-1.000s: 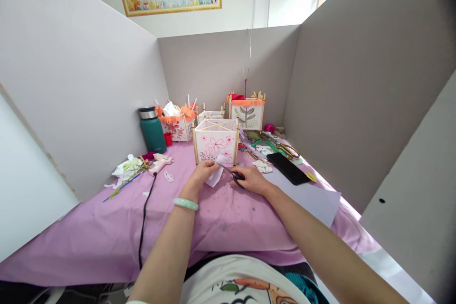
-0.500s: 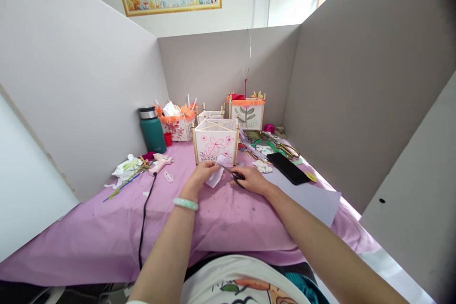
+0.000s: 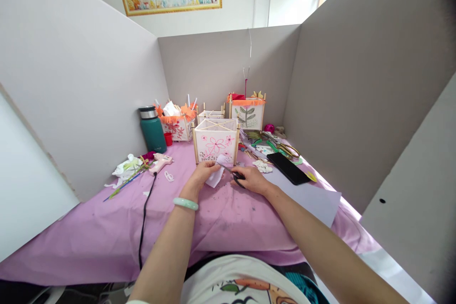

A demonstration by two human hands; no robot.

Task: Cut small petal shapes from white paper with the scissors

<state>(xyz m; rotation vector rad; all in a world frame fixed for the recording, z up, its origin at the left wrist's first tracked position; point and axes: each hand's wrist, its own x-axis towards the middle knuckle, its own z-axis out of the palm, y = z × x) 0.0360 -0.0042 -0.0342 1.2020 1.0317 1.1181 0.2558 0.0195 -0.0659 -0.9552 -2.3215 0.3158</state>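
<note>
My left hand (image 3: 202,175) pinches a small piece of white paper (image 3: 215,176) just above the purple tablecloth (image 3: 107,228). A pale green bangle (image 3: 185,204) sits on that wrist. My right hand (image 3: 252,179) is closed on black-handled scissors (image 3: 231,173), whose blades reach into the paper. Both hands are right in front of a square paper lantern with a pink flower drawing (image 3: 215,141).
Further lanterns (image 3: 247,110) (image 3: 178,123) stand at the back, beside a green flask (image 3: 152,129). A glue gun (image 3: 160,162) with a black cord lies at left. A black phone (image 3: 288,167), gold scissors (image 3: 288,150) and a lilac sheet (image 3: 313,199) lie at right. Grey partitions enclose the desk.
</note>
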